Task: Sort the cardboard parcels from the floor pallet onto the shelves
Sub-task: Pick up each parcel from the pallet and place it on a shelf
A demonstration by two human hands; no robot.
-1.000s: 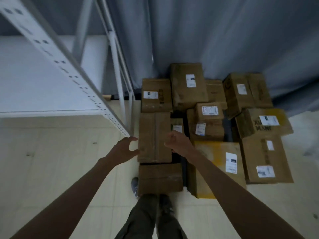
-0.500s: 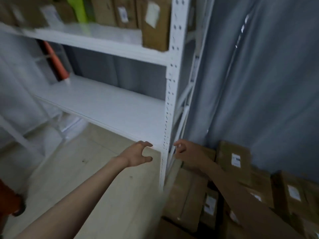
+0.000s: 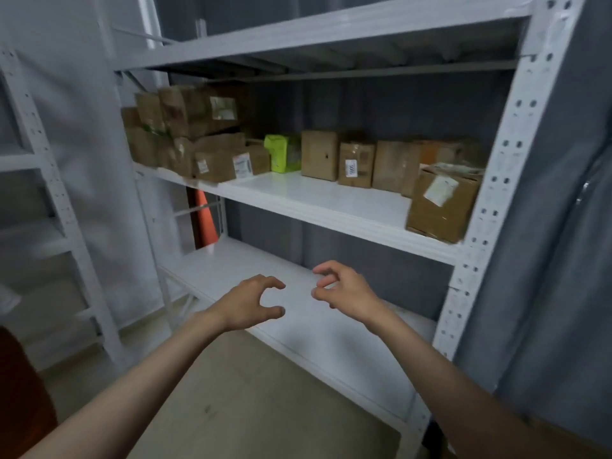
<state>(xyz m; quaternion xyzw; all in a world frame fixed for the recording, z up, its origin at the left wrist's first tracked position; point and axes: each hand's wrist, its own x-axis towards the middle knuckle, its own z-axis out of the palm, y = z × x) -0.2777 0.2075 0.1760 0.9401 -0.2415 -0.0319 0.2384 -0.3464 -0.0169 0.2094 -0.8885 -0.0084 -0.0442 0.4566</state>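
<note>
**Bare hands before a half-filled shelving rack**

A white metal shelving rack (image 3: 477, 226) with perforated uprights fills the view, and everything else is placed relative to it. Its middle shelf (image 3: 318, 200) carries the cardboard parcels (image 3: 443, 200): a stacked cluster at the left end, a row along the back toward the right, and one labelled box at the front right corner beside the upright. A lime-green package (image 3: 281, 153) sits among them near the centre. The lower shelf (image 3: 298, 329) is a plain white board; behind its left end an orange cone (image 3: 205, 220) stands upright. Grey curtain (image 3: 546, 260) hangs right of the rack and behind it, a second white rack (image 3: 49, 210) stands to its left, and pale floor (image 3: 251, 402) lies in front.

Both hands hover in front of the lower shelf, holding nothing. The left hand (image 3: 248, 304) and right hand (image 3: 344, 289) face each other, fingers loosely curled and apart from the thumbs.
</note>
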